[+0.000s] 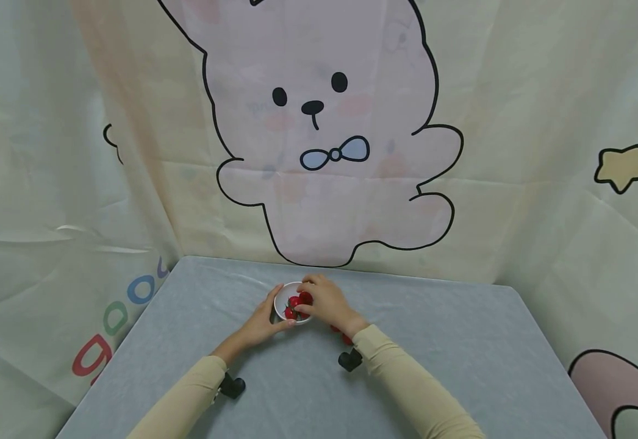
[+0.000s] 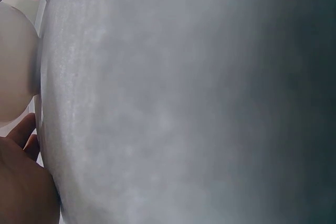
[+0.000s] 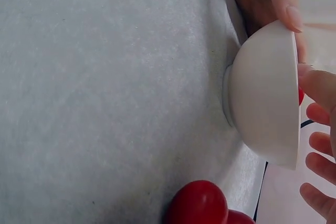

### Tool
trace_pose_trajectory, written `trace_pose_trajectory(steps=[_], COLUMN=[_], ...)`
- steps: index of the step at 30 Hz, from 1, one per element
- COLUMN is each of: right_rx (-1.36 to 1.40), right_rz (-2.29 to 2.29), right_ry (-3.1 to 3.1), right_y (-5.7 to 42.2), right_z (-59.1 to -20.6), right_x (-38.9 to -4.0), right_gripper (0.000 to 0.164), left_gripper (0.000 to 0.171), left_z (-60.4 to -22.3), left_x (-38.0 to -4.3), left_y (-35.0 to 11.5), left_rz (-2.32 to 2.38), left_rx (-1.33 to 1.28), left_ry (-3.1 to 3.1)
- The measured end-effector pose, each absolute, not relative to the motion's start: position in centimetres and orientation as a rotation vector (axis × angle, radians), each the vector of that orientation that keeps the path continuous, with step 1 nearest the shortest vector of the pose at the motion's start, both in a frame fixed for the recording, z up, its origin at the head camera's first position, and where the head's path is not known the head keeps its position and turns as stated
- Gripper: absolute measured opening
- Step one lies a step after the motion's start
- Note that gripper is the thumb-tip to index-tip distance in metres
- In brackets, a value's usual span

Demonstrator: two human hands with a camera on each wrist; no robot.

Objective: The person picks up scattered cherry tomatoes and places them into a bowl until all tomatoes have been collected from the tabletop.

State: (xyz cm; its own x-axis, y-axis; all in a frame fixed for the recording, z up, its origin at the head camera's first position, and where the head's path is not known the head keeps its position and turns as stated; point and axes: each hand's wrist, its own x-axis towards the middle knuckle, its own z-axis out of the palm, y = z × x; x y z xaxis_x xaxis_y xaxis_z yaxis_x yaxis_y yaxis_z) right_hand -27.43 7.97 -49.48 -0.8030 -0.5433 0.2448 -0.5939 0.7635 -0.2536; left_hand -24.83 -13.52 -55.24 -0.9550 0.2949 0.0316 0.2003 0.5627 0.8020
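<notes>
A white bowl (image 1: 278, 310) with several red cherry tomatoes (image 1: 290, 313) in it stands on the table near its far edge. My left hand (image 1: 260, 323) holds the bowl from the left, its thumb at the near rim and its fingers along the far side. Over the bowl's right side is my right hand (image 1: 327, 303), fingers spread and loosely bent above the tomatoes. In the right wrist view, one tomato (image 3: 301, 96) peeks above the rim just below the right thumb (image 3: 315, 80). The left wrist view shows the bowl (image 2: 16, 61) beside the left hand (image 2: 26, 187).
More tomatoes (image 3: 198, 203) lie on the table right of the bowl, partly hidden under my right wrist in the head view. A grey-blue cloth (image 1: 434, 341) covers the table. Behind it hangs a curtain (image 1: 494, 213) printed with a cartoon animal.
</notes>
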Motion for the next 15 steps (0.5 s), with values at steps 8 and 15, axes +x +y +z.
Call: trace_pose_trajectory(steps=[8,15], right_rx=[0.924,0.923], right_rz=[0.428,0.452], right_ry=[-2.788,-2.758], right_y=[8.31,8.83], right_z=[-49.13,-48.95], right_x=[-27.43,-27.48], right_gripper=[0.044,0.042], left_gripper=[0.102,0.103], left_z=[-55.13,-55.08], left_x=[-24.82,-24.71], left_y=[-13.49,-13.37], left_rz=[1.356,1.345], left_rx=[0.421,0.416], left_ry=[2.676,2.681])
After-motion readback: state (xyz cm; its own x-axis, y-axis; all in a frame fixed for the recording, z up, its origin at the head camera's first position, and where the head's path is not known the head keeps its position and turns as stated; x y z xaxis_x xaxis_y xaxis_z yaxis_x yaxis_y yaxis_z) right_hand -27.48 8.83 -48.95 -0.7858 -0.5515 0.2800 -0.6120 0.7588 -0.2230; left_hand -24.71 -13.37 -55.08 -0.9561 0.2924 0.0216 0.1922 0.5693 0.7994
